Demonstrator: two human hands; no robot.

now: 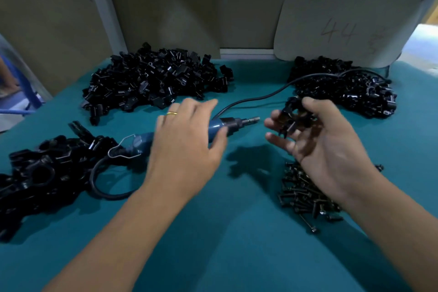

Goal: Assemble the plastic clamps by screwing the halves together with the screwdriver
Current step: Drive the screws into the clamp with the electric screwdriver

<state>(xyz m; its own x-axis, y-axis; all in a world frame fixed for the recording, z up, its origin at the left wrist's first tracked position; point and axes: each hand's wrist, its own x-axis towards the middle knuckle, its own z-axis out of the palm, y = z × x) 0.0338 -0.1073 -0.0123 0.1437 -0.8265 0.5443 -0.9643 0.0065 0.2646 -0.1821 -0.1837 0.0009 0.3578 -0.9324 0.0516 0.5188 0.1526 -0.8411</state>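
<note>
Three heaps of black plastic parts ring the work area on the teal bench (237,232): one far left (154,78), one far right (343,87), one at the near left edge (42,173). The near-left heap looks like finished clamps, bulkier and ring-shaped, so probably output; the two far heaps feed the halves. Loose black screws (305,194) sit just under the right wrist, within short reach.

The left hand (184,147) lies over the blue electric screwdriver (222,124), which rests flat on the bench with its bit end pointing right, toward the other hand. Fingers curl loosely over the barrel and the thumb is tucked beside it; whether the grip has actually closed is hard to tell, it reads as mid-pickup. The screwdriver's cord (260,96) loops away across the far-right heap, and a wire hanger (123,147) sticks out at the tail end.

The right hand (315,140) is palm-up, raised clear of the bench, with fingers and thumb cradling a black clamp piece (294,118). Motion blur hides whether it's one half or two mated halves. It's held open-side up, likely so the screw hole faces the incoming bit.

Judgement: the driving step is about to start, nothing fastened yet.
</note>
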